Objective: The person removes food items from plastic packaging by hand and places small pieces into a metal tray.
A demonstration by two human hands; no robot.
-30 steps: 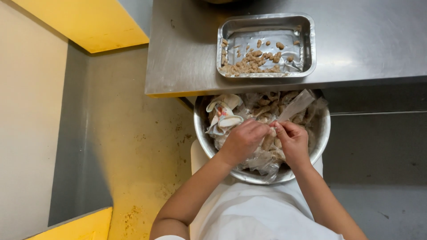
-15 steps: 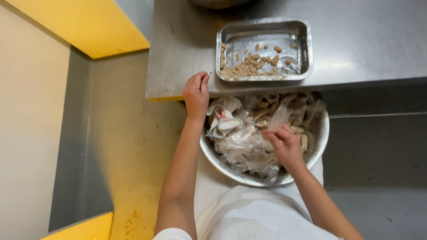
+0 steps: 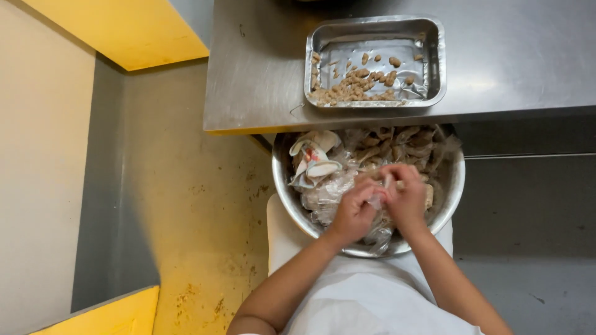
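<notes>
A round metal bowl (image 3: 287,197) rests on my lap, filled with crumpled clear plastic wrappers, paper scraps and brownish pieces. My left hand (image 3: 355,209) and my right hand (image 3: 406,195) meet over the middle of the bowl, fingers pinched together on a small wrapped piece (image 3: 380,188) between them. What is inside the wrapper is hidden by my fingers. On the steel table (image 3: 261,80) above the bowl sits a rectangular metal tray (image 3: 374,26) holding several small brown nuggets along its near side.
The steel table's edge overhangs the far rim of the bowl. A yellow floor (image 3: 205,211) with grey borders lies to the left, and yellow panels (image 3: 124,28) stand at the top left and bottom left. My white apron (image 3: 366,304) covers my lap.
My left hand, which had reached up to the table edge by the tray, has come back down into the bowl and joined my right hand on a small piece.
</notes>
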